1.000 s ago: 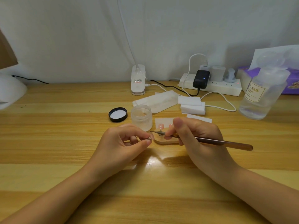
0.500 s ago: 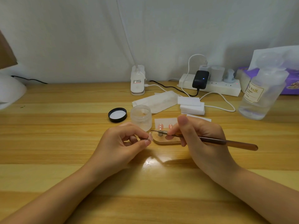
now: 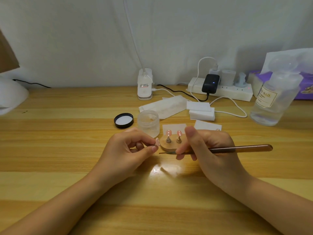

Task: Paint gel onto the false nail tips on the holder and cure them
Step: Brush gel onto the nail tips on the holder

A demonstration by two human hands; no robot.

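Item: wooden table [image 3: 59, 150], light planks, seen from the head camera.

Left hand [image 3: 125, 153]: fingers curled, thumb and forefinger pinching one pink nail tip [image 3: 157, 142] on its small stand, held just left of the holder.

Right hand [image 3: 210, 150]: fingers closed round a brush [image 3: 237, 148] with a brown handle; the fine dark tip points left, low in front of the holder and near the pinched tip. Whether the tip touches anything cannot be told.

Holder [image 3: 165, 145]: small rounded wooden base between the two hands, carrying two metal cone stands, each topped with a pink nail tip, one at left [image 3: 168, 132], one at right [image 3: 179, 133].

Behind the holder: frosted open jar [image 3: 148, 123]; its black lid [image 3: 123, 120] lies inside-up to the left. White wipes [image 3: 163, 106] and white pads [image 3: 201, 111] lie farther back.

Rear centre: white clip-base lamp [image 3: 144, 87] with a small printed label, text too small to read.

Rear right: white power strip [image 3: 225, 91] with a black adapter [image 3: 210, 83] showing a blue light, plus white cables. Clear pump bottle [image 3: 272, 100], label reading "NAIL" in gold letters; smaller lines illegible. Purple tissue box [image 3: 304, 89] behind the bottle.
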